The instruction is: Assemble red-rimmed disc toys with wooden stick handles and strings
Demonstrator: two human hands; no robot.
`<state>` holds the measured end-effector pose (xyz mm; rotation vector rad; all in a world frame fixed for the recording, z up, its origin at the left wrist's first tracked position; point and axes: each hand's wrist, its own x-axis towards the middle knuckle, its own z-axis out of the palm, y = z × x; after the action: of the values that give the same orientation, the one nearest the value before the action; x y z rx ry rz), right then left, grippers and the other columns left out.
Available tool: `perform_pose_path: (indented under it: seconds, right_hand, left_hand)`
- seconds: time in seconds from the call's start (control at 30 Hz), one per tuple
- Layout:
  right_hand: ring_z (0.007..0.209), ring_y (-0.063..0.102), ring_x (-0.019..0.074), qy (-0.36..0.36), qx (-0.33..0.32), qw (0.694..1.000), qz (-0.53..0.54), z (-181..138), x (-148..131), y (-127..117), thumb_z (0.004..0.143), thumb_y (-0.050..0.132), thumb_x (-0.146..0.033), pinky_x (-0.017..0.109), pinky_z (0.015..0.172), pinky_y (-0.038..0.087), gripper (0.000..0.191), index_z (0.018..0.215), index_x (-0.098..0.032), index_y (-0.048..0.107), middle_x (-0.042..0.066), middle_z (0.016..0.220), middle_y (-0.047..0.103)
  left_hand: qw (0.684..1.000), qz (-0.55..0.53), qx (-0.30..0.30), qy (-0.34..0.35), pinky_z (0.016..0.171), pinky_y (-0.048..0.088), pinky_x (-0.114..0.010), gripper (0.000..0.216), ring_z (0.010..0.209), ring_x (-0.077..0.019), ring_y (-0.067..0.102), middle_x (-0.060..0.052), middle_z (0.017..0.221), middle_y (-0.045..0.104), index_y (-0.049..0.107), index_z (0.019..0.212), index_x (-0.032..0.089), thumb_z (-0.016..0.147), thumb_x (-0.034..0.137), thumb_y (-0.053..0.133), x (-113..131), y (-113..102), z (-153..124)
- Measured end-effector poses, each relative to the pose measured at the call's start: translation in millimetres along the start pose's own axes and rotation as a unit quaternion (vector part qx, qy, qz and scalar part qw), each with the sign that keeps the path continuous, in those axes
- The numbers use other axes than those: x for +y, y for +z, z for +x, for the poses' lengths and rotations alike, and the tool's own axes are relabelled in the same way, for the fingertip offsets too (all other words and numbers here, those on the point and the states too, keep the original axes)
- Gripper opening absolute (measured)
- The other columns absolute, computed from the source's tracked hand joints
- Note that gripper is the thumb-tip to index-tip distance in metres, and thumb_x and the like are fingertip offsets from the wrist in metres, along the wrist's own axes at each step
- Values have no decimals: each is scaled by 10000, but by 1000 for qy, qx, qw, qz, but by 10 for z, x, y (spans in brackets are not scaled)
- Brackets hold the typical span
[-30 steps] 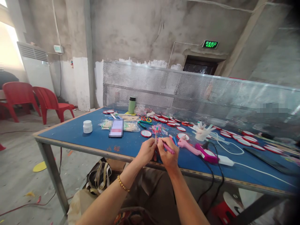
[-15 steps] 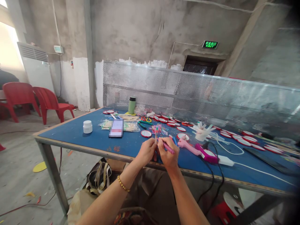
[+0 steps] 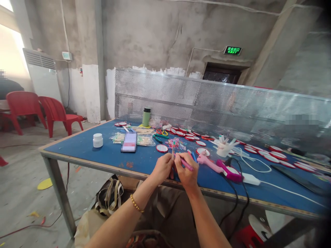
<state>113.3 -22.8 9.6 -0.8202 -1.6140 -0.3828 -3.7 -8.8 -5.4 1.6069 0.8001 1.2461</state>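
My left hand is closed around a thin, pale stick with a green and red tip, held upright near the table's front edge. In my right hand is a pink pen, gripped as for writing, its front end close to the stick. Whether the pen touches the stick I cannot tell. Just beyond my hands lie a round white disc with a red rim and a heap of small colourful pieces. A pink glue gun rests to the right of my right hand.
A phone, a white jar and bagged sticks lie to the left. Pliers, a green bottle and several red-rimmed discs are farther back. A white cup of sticks and cables stand right. A perforated metal screen closes the back.
The whole view has shifted slightly. Both hands keep the same hold on the stick and the pen, with hardly any visible movement.
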Motion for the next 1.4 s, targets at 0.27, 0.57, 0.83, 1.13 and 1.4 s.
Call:
perform_pose_path:
  seconds: [0.27, 0.57, 0.83, 1.13, 1.4]
  right_hand:
    - [561, 578, 115, -7, 6, 1000, -3, -9, 19, 7, 953, 557, -214, 228, 552, 451, 175, 784, -198, 599, -14, 654, 625]
    - [547, 570, 115, -2, 14, 1000, -18, -8, 9, 10, 952, 552, -230, 230, 550, 439, 202, 757, -197, 595, -12, 640, 626]
    - [550, 570, 119, 6, 16, 1000, -19, -8, 13, 13, 953, 550, -241, 234, 561, 446, 211, 749, -203, 586, -11, 642, 630]
    - [583, 586, 121, 5, 11, 1000, -9, -22, 19, 2, 951, 551, -217, 232, 589, 466, 173, 784, -199, 593, -9, 670, 630]
    - [565, 574, 115, 15, 17, 1000, -7, -20, 16, 4, 953, 537, -228, 230, 573, 459, 201, 760, -198, 587, -10, 655, 629]
  left_hand:
    - [1000, 8, 5, -2, 353, 306, -179, 375, 370, -98, 518, 57, 504, 501, 493, 745, 203, 937, 519, 428, 24, 2, -10]
    - [1000, -5, 3, -5, 365, 308, -179, 394, 367, -93, 517, 52, 530, 523, 480, 748, 202, 927, 551, 445, 0, 9, -5]
    - [1000, -7, 0, 3, 370, 311, -185, 386, 372, -95, 526, 52, 536, 536, 481, 760, 203, 934, 544, 437, -28, 8, 0]
    - [1000, -15, 2, -4, 359, 303, -183, 364, 363, -93, 514, 57, 529, 531, 492, 777, 199, 934, 526, 453, -54, 15, 11]
    - [1000, -26, -2, -6, 351, 299, -188, 331, 361, -92, 518, 57, 551, 545, 482, 788, 200, 934, 496, 450, -44, 20, 2]
